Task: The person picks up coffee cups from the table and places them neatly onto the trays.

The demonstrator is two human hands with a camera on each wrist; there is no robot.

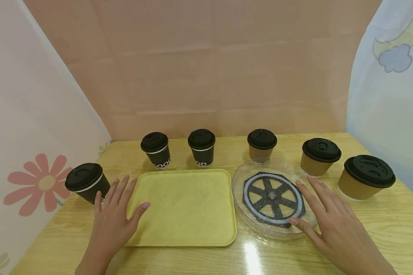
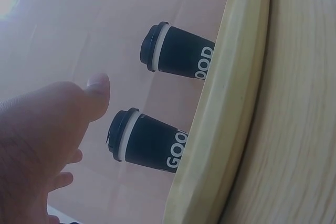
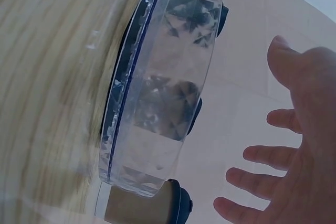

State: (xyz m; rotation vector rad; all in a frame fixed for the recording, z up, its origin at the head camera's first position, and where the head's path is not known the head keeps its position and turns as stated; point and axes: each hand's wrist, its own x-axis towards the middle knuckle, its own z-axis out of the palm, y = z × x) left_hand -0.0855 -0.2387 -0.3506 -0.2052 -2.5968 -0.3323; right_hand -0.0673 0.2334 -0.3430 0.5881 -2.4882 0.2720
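My left hand (image 1: 113,215) hovers at the left edge of a yellow rectangular tray (image 1: 182,210), fingers spread and holding nothing. Just beyond its fingertips a black paper cup (image 1: 93,187) with a black lid stands at the far left. My right hand (image 1: 337,225), fingers also spread, is over the right side of a clear round turntable (image 1: 239,191) with a dark spoked base. In the right wrist view that hand (image 3: 310,129) is apart from the turntable's faceted wall (image 3: 163,103). The left wrist view shows the left thumb (image 2: 97,98) above the tray rim (image 2: 231,93).
Two more black lidded cups, one (image 1: 158,152) left and one (image 1: 203,151) right, stand behind the tray. Three brown lidded cups, a back one (image 1: 259,152), a middle one (image 1: 314,164) and a right one (image 1: 358,185), curve around the turntable. Cloth curtains (image 1: 210,76) enclose the wooden table (image 1: 227,263).
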